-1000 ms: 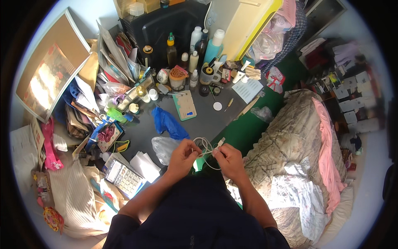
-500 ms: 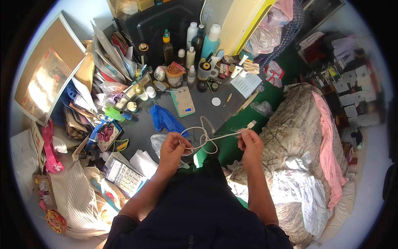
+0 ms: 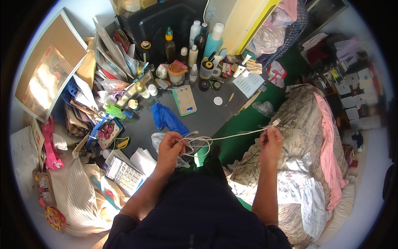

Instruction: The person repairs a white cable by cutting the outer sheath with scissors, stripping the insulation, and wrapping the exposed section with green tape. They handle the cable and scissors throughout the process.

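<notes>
A white cable [image 3: 236, 135] is stretched between my two hands, in front of my body. My left hand [image 3: 171, 150] pinches its looped part, with several loose coils hanging just to the right of the fingers. My right hand [image 3: 271, 143] is closed on the cable near its other end, where a pale plug [image 3: 275, 123] sticks up above the fingertips. Thin frayed strands show beside that plug. Close beyond my left hand lie a crumpled blue plastic bag [image 3: 166, 118] and a clear plastic bag [image 3: 157, 142] on the desk.
The dark desk [image 3: 143, 121] carries bottles, a mug [image 3: 207, 69], a notebook [image 3: 184, 101] and stacked papers. A calculator [image 3: 124, 173] lies left of my left forearm. To the right is a bed with a patterned cover [image 3: 286, 112] and a pink cloth [image 3: 325, 141].
My right hand has moved right, drawing the cable straighter and longer between the hands. The loops have gathered closer to my left hand, which stays nearly in place.
</notes>
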The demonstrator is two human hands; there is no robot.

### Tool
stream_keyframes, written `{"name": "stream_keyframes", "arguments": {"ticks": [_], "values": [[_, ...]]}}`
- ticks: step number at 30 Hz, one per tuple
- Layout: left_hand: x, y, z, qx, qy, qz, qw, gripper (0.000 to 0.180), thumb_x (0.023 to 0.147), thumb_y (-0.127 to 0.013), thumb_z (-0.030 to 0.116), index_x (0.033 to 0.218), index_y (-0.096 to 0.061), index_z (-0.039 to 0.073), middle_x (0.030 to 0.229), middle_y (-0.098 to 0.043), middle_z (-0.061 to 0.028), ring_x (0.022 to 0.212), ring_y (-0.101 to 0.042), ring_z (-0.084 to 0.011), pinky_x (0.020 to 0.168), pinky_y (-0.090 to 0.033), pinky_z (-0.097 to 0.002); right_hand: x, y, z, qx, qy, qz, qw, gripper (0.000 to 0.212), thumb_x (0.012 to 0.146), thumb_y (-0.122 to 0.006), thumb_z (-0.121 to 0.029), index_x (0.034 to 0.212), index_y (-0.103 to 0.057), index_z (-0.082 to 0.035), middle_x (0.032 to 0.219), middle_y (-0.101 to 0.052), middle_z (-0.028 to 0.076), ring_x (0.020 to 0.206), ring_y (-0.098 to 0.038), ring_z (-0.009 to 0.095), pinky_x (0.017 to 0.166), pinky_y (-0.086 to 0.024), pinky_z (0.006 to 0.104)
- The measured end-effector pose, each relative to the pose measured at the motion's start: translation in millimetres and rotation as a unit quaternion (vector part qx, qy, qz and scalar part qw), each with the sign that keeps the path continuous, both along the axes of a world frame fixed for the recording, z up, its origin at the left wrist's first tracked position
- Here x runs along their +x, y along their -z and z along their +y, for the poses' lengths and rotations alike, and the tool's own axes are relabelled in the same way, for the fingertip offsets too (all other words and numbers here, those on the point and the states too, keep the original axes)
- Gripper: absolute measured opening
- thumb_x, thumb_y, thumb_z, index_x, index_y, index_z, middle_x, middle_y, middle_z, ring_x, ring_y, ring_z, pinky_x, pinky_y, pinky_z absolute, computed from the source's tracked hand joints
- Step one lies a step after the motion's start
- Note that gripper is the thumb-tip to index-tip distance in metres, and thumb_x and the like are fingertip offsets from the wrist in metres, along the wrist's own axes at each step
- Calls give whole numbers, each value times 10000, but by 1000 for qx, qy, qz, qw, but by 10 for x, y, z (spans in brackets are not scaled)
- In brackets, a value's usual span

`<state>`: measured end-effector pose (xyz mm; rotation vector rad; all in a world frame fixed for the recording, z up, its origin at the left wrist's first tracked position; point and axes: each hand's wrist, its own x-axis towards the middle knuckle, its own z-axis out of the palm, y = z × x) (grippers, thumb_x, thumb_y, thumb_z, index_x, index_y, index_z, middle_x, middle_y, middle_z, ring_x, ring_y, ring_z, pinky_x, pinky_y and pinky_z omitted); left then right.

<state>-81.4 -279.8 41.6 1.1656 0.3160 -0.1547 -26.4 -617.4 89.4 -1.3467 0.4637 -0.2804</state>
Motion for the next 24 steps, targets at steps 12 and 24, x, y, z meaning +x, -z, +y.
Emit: {"name": "stream_keyframes", "arguments": {"ticks": [12,24], "values": [[87,153,-9,117,103,18,988,146,932,-593,-13,1063,-589,52,848,-598,-8,706,-559,-68,624,-432,-224,40,-268,107,-66,-81,-6,995,75,988,-690,-116,958,-679,-48,743,-616,-7,631,-528,68,579,-388,209],[120,228,-153,322,196,-70,924,262,875,-647,8,1134,-609,13,944,-650,-130,802,-640,-220,740,-517,-352,-77,-356,455,-61,-209,21,976,110,941,-736,-48,1037,-707,-4,823,-672,-11,695,-601,55,625,-440,197]]}}
